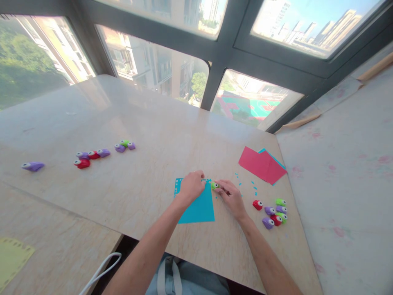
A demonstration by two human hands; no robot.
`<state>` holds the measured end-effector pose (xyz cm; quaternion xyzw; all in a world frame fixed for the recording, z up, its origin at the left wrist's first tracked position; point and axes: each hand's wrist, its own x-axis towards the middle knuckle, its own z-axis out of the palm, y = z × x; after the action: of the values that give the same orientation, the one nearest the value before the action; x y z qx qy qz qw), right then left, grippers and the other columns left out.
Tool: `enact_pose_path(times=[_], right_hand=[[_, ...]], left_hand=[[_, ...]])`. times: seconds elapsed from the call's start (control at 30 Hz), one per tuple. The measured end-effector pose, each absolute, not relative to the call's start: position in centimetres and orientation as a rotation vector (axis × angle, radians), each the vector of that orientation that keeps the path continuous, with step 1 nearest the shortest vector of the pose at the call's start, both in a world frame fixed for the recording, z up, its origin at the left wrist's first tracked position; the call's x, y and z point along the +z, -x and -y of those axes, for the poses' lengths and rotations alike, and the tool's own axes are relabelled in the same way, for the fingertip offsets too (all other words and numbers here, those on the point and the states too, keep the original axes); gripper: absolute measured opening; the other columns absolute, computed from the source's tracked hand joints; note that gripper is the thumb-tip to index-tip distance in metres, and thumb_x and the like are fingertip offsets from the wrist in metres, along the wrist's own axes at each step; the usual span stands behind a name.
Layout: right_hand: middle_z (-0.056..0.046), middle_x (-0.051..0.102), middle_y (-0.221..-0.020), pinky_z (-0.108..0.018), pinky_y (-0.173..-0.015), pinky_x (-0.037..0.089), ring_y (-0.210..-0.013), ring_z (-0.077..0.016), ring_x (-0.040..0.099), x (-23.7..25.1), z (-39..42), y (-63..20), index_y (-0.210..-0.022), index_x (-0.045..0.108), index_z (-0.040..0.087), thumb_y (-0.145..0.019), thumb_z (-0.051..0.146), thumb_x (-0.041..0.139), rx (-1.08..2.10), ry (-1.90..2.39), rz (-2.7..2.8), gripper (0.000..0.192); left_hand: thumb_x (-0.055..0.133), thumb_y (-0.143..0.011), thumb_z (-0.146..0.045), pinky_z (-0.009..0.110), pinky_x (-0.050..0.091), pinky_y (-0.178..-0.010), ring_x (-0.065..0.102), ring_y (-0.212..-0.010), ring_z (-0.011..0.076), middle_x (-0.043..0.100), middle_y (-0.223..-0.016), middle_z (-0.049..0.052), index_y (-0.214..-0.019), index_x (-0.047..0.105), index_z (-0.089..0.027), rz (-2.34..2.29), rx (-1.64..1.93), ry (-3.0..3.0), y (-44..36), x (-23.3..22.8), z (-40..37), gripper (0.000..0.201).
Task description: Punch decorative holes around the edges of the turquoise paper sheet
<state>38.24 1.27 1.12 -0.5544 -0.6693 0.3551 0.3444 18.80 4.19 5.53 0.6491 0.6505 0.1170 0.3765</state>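
A sheet of blue paper (pixel 196 209) lies on the table in front of me, with a row of small punched holes along its top edge and upper left side. My left hand (pixel 193 185) rests over the sheet's upper part, its fingers curled and closed at the top edge. In my right hand (pixel 230 194) is a small green craft punch (pixel 214 185) with an eye-like white disc, pinched between thumb and fingers at the paper's top right corner. Tiny blue paper bits (pixel 254 187) are scattered right of that hand.
Several red, purple and green punches (pixel 276 220) cluster at the right, and more punches (pixel 93 155) stand at the left. Red sheets (pixel 260 165) overlap blue ones near the wall. A yellow punched sheet (pixel 12 262) and white cable (pixel 100 270) are at lower left.
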Motion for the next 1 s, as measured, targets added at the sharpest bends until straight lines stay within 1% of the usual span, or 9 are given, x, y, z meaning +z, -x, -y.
enact_pose_path(times=[0.1,0.27,0.4,0.6,0.73,0.83,1.0], right_hand=[[-0.009,0.067,-0.111,-0.032,-0.082,0.053,-0.099,-0.0209,0.064,1.0,-1.3,-38.2,-0.110,0.075,0.025,-0.087,0.043,0.062,0.903,1.428,1.742,0.032],[-0.009,0.067,-0.113,-0.035,-0.088,0.052,-0.101,-0.0208,0.064,0.8,-1.2,-38.3,-0.112,0.074,0.025,-0.088,0.042,0.061,0.879,1.420,1.758,0.031],[-0.009,0.068,-0.113,-0.035,-0.090,0.051,-0.102,-0.0209,0.064,0.8,-1.1,-38.3,-0.112,0.074,0.025,-0.090,0.040,0.060,0.857,1.401,1.766,0.030],[-0.009,0.068,-0.113,-0.034,-0.087,0.052,-0.101,-0.0209,0.064,0.9,-0.9,-38.1,-0.112,0.074,0.025,-0.090,0.040,0.060,0.835,1.417,1.767,0.030],[-0.009,0.068,-0.113,-0.034,-0.086,0.053,-0.099,-0.0206,0.064,0.6,-0.9,-38.1,-0.113,0.073,0.024,-0.090,0.042,0.060,0.815,1.419,1.773,0.032],[-0.009,0.068,-0.111,-0.033,-0.086,0.053,-0.098,-0.0200,0.065,0.5,-0.9,-38.1,-0.113,0.073,0.023,-0.090,0.041,0.061,0.792,1.395,1.776,0.031],[-0.008,0.068,-0.111,-0.032,-0.086,0.053,-0.098,-0.0193,0.064,0.4,-0.8,-38.2,-0.114,0.073,0.024,-0.091,0.039,0.061,0.767,1.379,1.789,0.030]], left_hand=[[0.055,-0.084,-0.027,0.028,0.049,-0.083,0.065,-0.095,0.0191,0.071,-0.104,0.009,-0.107,0.066,-0.019,-1.651,0.316,-1.651,-18.8,5.2,-4.5,0.026],[0.059,-0.082,-0.028,0.026,0.048,-0.077,0.066,-0.088,0.0174,0.072,-0.095,0.007,-0.093,0.070,-0.018,-1.615,0.323,-1.640,-18.5,4.6,-5.3,0.018],[0.061,-0.080,-0.028,0.025,0.048,-0.073,0.065,-0.082,0.0162,0.072,-0.092,0.006,-0.088,0.071,-0.018,-1.607,0.322,-1.625,-18.3,4.3,-5.7,0.016],[0.061,-0.080,-0.028,0.026,0.049,-0.078,0.065,-0.086,0.0167,0.072,-0.093,0.007,-0.088,0.071,-0.018,-1.619,0.325,-1.631,-18.5,4.6,-5.5,0.016],[0.059,-0.081,-0.027,0.027,0.050,-0.080,0.066,-0.090,0.0188,0.072,-0.095,0.007,-0.090,0.071,-0.018,-1.660,0.314,-1.623,-18.8,5.0,-5.2,0.017],[0.058,-0.082,-0.027,0.030,0.050,-0.082,0.066,-0.093,0.0208,0.072,-0.098,0.007,-0.092,0.070,-0.019,-1.697,0.307,-1.617,-19.1,5.2,-4.9,0.017],[0.057,-0.084,-0.028,0.031,0.051,-0.084,0.066,-0.097,0.0215,0.072,-0.101,0.007,-0.097,0.068,-0.021,-1.730,0.299,-1.618,-19.5,5.4,-4.4,0.018]])
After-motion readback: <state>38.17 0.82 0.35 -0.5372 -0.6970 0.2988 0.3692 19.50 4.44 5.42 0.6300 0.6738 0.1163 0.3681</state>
